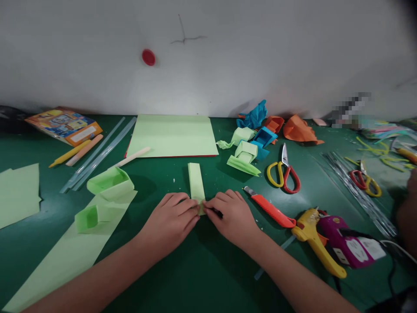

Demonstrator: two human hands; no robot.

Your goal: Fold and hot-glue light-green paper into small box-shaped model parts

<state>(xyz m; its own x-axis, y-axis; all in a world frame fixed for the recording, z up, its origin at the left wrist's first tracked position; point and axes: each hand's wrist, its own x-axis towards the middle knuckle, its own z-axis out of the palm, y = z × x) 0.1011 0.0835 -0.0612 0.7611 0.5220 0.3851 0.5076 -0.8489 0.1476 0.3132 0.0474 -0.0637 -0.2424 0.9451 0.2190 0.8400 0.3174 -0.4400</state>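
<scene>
Our left hand (174, 221) pinched the near end of a pale green strip (196, 180) from its left side, the fingertips closed on the paper. Our right hand (236, 217) was closed on the same end from the right, thumb and forefinger at the edge. The strip lay on the green surface (195, 282) between our hands, its far end pointing away from us.

Just beyond it we had a pale green sheet (172, 137) with red showing along its edge, and a pale stick (133, 157) overlapped its near left corner. Right of our right hand lay a red knife (272, 211), with scissors (285, 166) beyond it, their yellow and red handles apart. A yellow glue gun (312, 239) lay near the knife's handle end, beside a purple box (350, 243).

To our left, a long paper (65, 261) slanted under our forearm, with a small cup (87, 218) on it and a larger cup (110, 180) at its far end. Clear rods (100, 152) lay past those, near a printed carton (65, 126).

Beyond our right hand we saw folded green, blue and orange shapes (246, 152) grouped together. Farther right were more scissors (362, 174) and, at the edge, part of another person (407, 213).
</scene>
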